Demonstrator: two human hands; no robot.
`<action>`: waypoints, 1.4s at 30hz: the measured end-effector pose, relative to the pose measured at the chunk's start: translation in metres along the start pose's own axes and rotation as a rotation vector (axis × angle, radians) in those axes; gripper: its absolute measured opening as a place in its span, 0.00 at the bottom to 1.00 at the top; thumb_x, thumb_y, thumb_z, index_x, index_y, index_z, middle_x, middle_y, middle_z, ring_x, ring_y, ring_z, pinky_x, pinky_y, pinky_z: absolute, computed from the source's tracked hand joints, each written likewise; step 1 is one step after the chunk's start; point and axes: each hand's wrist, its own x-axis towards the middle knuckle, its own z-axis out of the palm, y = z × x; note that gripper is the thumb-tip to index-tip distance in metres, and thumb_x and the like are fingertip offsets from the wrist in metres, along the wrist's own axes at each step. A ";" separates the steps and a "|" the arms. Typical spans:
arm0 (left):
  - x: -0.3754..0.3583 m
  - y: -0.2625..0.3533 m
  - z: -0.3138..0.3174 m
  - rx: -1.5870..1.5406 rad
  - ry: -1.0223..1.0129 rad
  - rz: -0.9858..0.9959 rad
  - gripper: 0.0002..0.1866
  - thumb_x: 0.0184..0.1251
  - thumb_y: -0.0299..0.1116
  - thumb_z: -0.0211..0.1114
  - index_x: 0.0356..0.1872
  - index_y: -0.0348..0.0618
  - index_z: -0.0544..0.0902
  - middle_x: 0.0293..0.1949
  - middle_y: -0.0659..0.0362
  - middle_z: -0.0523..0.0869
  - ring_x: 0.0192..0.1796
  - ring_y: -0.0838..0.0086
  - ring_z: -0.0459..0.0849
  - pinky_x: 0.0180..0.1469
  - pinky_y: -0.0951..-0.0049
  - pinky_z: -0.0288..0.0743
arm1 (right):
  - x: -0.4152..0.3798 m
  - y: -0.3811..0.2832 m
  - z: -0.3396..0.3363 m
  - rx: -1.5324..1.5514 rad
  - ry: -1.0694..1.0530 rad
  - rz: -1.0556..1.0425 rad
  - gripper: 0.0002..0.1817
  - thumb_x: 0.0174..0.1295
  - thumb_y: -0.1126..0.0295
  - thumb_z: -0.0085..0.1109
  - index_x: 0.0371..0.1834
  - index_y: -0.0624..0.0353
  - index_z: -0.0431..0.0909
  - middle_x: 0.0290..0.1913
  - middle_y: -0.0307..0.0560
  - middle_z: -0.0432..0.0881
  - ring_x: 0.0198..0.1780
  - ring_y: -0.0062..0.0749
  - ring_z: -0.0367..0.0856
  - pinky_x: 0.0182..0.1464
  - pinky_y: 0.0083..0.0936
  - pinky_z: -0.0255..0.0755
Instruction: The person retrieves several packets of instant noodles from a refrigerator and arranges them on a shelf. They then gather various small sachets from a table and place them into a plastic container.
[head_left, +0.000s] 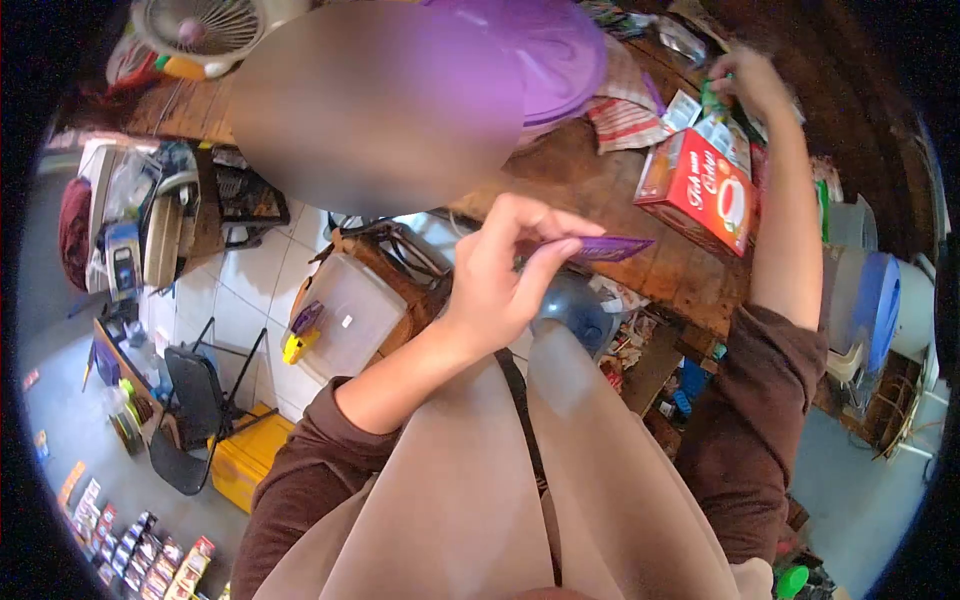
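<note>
A thin purple sachet (610, 246) is pinched between the thumb and fingers of my left hand (515, 255), above my lap. My right hand (752, 85) is stretched out to the far right of the wooden table, its fingers closed at a small green packet (714, 100). Just below that hand stands a red tea box (705, 185) with a cup printed on it. White and pale blue packets (722, 135) lie behind and against the box.
A purple lid (560, 60) and a red-striped cloth (628, 105) lie on the wooden table (560, 165). Under its edge is a dark round container (580, 310). Left are a clear plastic box (350, 315), a black chair (190, 400) and a white fan (205, 30).
</note>
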 end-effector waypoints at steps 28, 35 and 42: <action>-0.296 -0.062 -0.312 0.027 0.838 -0.569 0.19 0.60 0.26 0.55 0.52 0.43 0.61 0.35 0.57 0.80 0.34 0.81 0.79 0.30 0.81 0.75 | -0.164 -0.422 0.385 1.942 -1.040 0.336 0.09 0.52 0.76 0.48 0.38 0.62 0.69 0.33 0.45 0.74 0.31 0.25 0.74 0.35 0.26 0.77; -0.278 -0.084 -0.329 0.611 0.581 -0.503 0.07 0.55 0.26 0.56 0.36 0.44 0.74 0.32 0.54 0.81 0.34 0.62 0.80 0.37 0.68 0.73 | -0.149 -0.454 0.415 1.572 -0.865 0.296 0.08 0.52 0.75 0.56 0.35 0.61 0.70 0.39 0.45 0.77 0.42 0.29 0.76 0.44 0.26 0.73; -0.261 -0.115 -0.324 0.968 0.228 -0.419 0.06 0.54 0.29 0.57 0.34 0.49 0.74 0.28 0.56 0.80 0.34 0.61 0.79 0.32 0.64 0.72 | -0.135 -0.423 0.477 0.971 -0.266 -0.021 0.07 0.47 0.73 0.62 0.30 0.63 0.77 0.40 0.47 0.78 0.42 0.35 0.77 0.42 0.27 0.68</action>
